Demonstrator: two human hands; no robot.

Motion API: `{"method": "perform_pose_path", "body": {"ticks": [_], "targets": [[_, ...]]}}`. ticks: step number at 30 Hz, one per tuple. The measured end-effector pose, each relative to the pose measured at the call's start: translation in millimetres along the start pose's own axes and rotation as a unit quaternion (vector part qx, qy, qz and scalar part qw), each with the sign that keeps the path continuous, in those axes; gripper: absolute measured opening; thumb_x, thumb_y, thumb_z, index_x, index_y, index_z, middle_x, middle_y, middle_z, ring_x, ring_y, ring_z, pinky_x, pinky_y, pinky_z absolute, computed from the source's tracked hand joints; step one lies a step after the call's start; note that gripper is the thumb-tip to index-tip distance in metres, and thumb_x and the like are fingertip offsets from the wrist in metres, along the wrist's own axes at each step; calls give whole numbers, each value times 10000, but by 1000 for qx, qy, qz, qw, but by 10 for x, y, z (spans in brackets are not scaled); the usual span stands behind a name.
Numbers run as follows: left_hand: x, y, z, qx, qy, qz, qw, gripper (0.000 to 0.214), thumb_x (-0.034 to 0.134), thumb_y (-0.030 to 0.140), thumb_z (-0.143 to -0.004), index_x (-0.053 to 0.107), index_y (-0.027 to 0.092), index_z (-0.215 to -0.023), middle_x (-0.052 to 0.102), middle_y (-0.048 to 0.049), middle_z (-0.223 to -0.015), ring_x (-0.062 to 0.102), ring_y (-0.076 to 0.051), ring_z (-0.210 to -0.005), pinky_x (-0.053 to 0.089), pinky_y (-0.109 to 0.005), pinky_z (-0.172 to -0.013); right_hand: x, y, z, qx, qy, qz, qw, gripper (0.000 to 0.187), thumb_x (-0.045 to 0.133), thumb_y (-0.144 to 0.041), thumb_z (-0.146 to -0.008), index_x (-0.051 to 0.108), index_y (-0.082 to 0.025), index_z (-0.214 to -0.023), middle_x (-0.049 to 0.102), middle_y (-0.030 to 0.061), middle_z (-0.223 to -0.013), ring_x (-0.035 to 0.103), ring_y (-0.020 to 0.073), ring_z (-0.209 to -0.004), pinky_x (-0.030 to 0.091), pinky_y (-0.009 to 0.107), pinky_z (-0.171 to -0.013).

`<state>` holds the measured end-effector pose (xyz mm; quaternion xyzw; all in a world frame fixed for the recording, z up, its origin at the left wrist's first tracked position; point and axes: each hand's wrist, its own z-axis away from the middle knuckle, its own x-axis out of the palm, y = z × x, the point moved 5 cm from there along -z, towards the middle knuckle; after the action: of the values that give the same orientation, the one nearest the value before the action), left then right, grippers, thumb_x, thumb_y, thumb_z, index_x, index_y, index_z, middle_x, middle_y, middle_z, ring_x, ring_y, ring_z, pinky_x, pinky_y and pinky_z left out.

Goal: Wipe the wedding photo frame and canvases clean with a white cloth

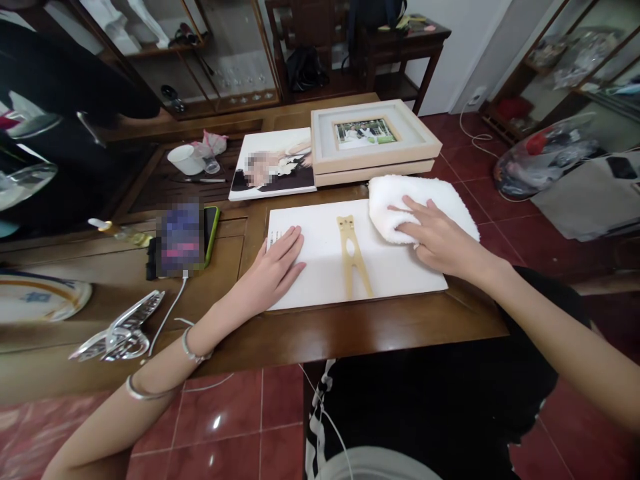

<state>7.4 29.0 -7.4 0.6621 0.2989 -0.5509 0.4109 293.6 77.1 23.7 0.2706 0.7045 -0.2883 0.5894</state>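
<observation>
A white rectangular board [320, 267] lies flat at the front edge of the wooden table. My left hand [275, 267] rests flat on its left end, fingers stretched out, near some small print. On the right end, my right hand [435, 233] presses down on a fluffy white cloth [450, 200], its fingers sunk into the folds. Between both hands, a pale yellow cat-shaped figure [353, 257] with two long legs shows on the board. Whether it is printed or a separate piece, I cannot tell.
Behind the board are a photo panel [280, 163] and light wooden frames [375, 163], stacked. At left lie a phone with a green edge [212, 233], a dropper bottle [120, 233], a shiny silver ornament [120, 330] and a white cup [186, 160]. Another person's dark sleeve [75, 73] is at far left.
</observation>
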Motion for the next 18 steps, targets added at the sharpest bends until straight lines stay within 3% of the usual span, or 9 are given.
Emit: {"method": "perform_pose_path", "body": {"ticks": [10, 14, 18], "targets": [[4, 11, 14, 4, 4, 6, 1000, 531, 260, 398, -1043, 331, 157, -1511, 298, -157, -1596, 229, -292, -1492, 257, -579, -1162, -290, -871, 1120, -51, -39, -89, 994, 493, 405, 41, -614, 696, -233, -903, 454, 34, -1517, 244, 328, -1471, 314, 690, -1131], [-7, 24, 14, 7, 1, 5, 1000, 540, 257, 391, -1041, 326, 136, -1512, 296, -169, -1595, 227, -303, -1491, 257, -590, -1158, -306, -898, 1204, -61, -56, -96, 992, 414, 415, 25, -607, 674, -223, -814, 414, 7, -1542, 236, 319, -1475, 284, 661, -1162], [-18, 24, 13, 8, -2, 11, 1000, 536, 266, 384, -1039, 332, 131, -1507, 294, -175, -1594, 225, -303, -1491, 250, -596, -1156, -321, -687, 1018, -69, -58, -95, 991, 456, 409, 19, -608, 671, -223, -892, 424, 19, -1535, 266, 290, -1465, 307, 605, -1170]]}}
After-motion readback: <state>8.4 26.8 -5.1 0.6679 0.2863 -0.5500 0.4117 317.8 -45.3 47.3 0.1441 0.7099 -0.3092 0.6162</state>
